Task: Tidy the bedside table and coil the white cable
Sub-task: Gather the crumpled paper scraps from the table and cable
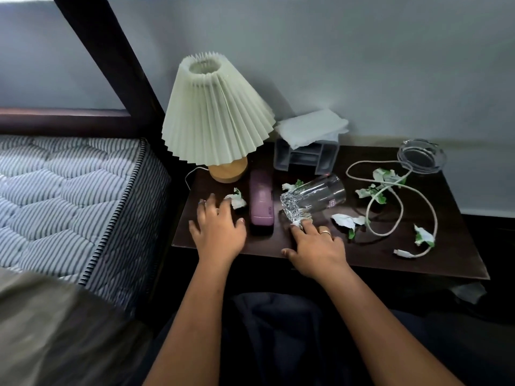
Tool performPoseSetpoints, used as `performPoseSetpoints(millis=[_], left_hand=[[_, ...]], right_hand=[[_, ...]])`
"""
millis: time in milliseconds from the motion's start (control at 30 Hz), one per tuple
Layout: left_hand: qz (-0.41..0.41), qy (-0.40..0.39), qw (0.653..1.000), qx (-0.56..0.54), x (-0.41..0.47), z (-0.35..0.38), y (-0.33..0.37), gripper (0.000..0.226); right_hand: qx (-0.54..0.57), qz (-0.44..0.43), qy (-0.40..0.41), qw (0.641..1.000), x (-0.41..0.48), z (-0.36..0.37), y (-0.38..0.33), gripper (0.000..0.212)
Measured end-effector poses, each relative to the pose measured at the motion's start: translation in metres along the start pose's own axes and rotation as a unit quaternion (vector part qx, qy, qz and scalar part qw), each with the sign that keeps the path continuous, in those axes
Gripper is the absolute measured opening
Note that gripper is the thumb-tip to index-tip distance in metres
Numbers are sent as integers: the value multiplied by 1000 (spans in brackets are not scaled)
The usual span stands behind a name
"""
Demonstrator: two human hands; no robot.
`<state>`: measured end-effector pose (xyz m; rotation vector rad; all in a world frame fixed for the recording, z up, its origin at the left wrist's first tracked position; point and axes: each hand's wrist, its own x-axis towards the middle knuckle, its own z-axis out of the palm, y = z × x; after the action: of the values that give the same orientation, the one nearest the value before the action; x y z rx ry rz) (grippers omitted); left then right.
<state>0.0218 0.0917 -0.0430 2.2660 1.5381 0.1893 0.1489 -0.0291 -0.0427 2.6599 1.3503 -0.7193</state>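
The bedside table point(320, 250) carries everything, its dark top stretching away from both hands; the pleated lamp point(216, 115) stands beyond the left hand point(218, 228), and a grey tissue holder point(306, 157) sits further back, beyond the right hand point(316, 246); a drinking glass point(313, 197) lies tipped on its side just past the right fingertips, likely fragile and prone to roll, so it wants taking round the body; the white cable point(401, 201) sprawls in loose loops well to the right of the right hand, one plug end point(401, 252) nearest the table's front edge; it looks light and limp, so I would pinch it at that plug and wind from there; a purple device point(262, 203) lies between the two hands; crumpled paper scraps point(345, 220) are scattered about, featherlight and easily crushed; the left hand rests flat, fingers spread, holding nothing, one scrap just off its fingertips; the right hand's fingers touch a small scrap at the glass's base, though whether they actually pinch it I cannot tell.
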Motion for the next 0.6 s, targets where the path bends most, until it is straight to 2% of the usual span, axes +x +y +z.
performPoseSetpoints(millis=[67, 133, 267, 400, 500, 600], left_hand=[[-33, -3, 999, 3, 8, -2, -10, 52], [-47, -32, 998, 3, 11, 0, -17, 52], [-31, -92, 995, 12, 9, 2, -22, 51], [-25, -46, 999, -1, 9, 0, -23, 42], [-28, -13, 1000, -5, 8, 0, -22, 24], [-44, -10, 999, -23, 9, 1, -19, 14]], right_hand=[[11, -7, -3, 1000, 0, -1, -1, 57], [46, -13, 18, 999, 1, -3, -2, 48], [127, 2, 78, 989, 3, -11, -4, 29], [217, 2, 176, 960, 1, -22, -6, 19], [311, 19, 185, 932, 0, -26, -5, 20], [334, 33, 201, 920, 3, -27, 2, 19]])
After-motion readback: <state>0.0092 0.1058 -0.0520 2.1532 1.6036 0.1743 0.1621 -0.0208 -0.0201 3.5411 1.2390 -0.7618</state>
